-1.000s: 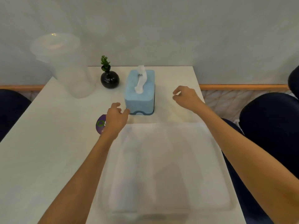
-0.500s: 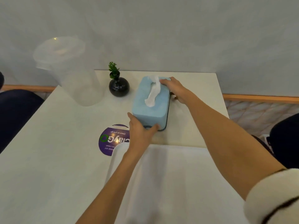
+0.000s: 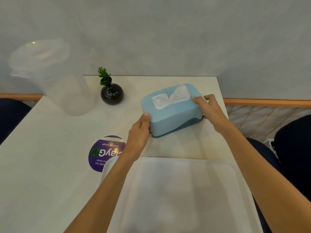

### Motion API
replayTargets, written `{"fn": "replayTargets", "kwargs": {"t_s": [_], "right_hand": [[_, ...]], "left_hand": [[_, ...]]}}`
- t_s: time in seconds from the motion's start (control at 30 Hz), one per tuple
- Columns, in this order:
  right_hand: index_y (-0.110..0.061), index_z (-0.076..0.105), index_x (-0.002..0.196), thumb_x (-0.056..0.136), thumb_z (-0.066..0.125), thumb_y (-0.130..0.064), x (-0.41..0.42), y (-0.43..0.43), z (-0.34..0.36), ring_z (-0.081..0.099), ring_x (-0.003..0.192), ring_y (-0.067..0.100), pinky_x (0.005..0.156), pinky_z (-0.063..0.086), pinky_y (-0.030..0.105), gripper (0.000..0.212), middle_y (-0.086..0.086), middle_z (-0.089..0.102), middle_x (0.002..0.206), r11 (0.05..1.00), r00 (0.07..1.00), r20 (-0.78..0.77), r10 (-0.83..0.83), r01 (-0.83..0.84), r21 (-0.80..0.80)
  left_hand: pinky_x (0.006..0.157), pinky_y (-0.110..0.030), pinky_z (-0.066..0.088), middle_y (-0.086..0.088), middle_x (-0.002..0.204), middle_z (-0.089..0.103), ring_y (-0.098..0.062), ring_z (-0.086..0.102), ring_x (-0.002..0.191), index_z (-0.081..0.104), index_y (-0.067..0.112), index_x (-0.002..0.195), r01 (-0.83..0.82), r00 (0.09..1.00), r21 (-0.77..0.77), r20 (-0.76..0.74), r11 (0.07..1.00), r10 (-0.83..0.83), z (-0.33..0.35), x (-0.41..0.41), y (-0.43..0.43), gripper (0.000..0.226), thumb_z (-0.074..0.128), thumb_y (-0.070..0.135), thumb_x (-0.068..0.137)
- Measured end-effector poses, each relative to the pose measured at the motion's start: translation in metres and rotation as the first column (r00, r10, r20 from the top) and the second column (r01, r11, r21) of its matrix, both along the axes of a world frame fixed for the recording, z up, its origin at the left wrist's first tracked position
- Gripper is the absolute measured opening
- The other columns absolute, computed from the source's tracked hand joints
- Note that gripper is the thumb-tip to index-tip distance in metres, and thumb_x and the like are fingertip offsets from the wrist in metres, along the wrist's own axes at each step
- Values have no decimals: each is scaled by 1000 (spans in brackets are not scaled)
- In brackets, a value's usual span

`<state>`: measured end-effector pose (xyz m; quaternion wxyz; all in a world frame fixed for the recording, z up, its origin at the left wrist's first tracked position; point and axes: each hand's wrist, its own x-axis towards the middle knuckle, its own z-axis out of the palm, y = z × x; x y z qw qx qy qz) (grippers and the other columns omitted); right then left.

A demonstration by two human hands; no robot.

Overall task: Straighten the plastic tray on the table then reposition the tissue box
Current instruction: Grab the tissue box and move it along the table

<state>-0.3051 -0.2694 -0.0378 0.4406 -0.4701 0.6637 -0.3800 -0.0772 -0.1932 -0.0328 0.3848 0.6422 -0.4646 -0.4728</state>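
Both hands are clamped on the blue tissue box (image 3: 171, 110), which sits on the desk (image 3: 42, 165) turned at a slant: the left hand (image 3: 139, 133) grips its near-left end, the right hand (image 3: 208, 108) its far-right end. The plastic tray (image 3: 185, 190) lies nearer than the box, squared to the desk edge. Left of the box stand a black vase (image 3: 111, 94) and a translucent jug (image 3: 55, 78); a purple sticker (image 3: 104, 153) lies near-left.

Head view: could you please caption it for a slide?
Both hands, left hand and right hand, grip the blue tissue box beyond the plastic tray.
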Motion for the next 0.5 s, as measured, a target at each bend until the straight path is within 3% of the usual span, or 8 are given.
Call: {"fn": "replayTargets", "kwargs": {"t_s": [0.1, 0.3, 0.5], "right_hand": [[-24, 40, 111, 84, 50, -49, -4, 3, 0, 50, 76, 6, 52, 38, 24, 38, -8, 49, 88, 998, 998, -35, -48, 47, -46], [-18, 38, 121, 87, 48, -42, -25, -12, 5, 48, 75, 11, 52, 38, 26, 42, 6, 48, 104, 990, 991, -54, -126, 122, -67], [-14, 33, 129, 92, 42, -38, -35, -43, 8, 48, 89, 21, 54, 36, 26, 45, 8, 48, 110, 994, 992, -78, -99, 95, -50]], "left_hand": [[103, -47, 49, 2, 118, 58, -23, 59, 112, 48, 28, 133, 20, 999, -3, 25, 1000, -20, 5, -15, -17, 59, 28, 64, 92], [104, -50, 47, -7, 129, 58, -28, 56, 116, 48, 18, 135, 128, 989, 9, 75, 992, -129, 11, -35, -70, 56, 30, 55, 97], [107, -49, 44, -9, 131, 58, -29, 56, 120, 48, 16, 135, 193, 979, 26, 67, 981, -195, 10, -43, -114, 56, 32, 53, 97]]}}
